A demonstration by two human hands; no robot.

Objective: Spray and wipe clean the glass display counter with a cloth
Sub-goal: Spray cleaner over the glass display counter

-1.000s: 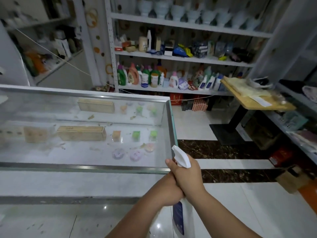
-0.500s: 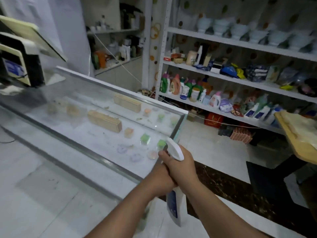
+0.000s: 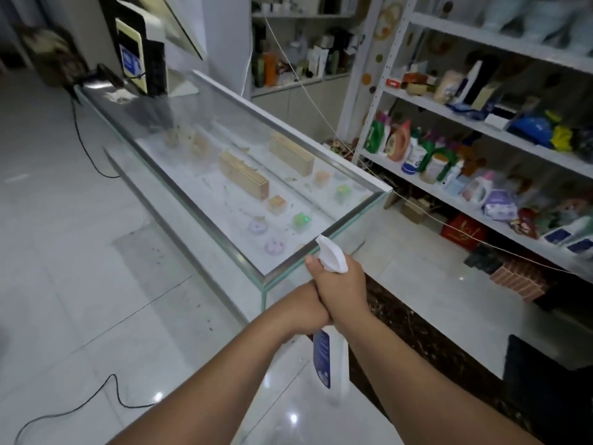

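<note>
The glass display counter (image 3: 205,130) runs from the near right corner away to the upper left, with wooden boxes and small coloured items under its top. A white spray bottle (image 3: 330,351) with a blue label hangs just off the counter's near corner. Its white nozzle (image 3: 330,256) points toward the glass. My right hand (image 3: 345,292) grips the bottle's neck. My left hand (image 3: 305,311) is wrapped around the bottle under the right hand, partly hidden by it. No cloth is visible.
A payment terminal and screen (image 3: 141,56) stand at the counter's far end. White shelves (image 3: 475,130) with detergent bottles line the right wall. A string (image 3: 449,224) crosses in front of them. A black cable (image 3: 83,403) lies on the tiled floor at left.
The view has swung left, so the counter now runs diagonally and the terminal at its far end shows. Both hands keep the same grip on the bottle near the counter's corner.
</note>
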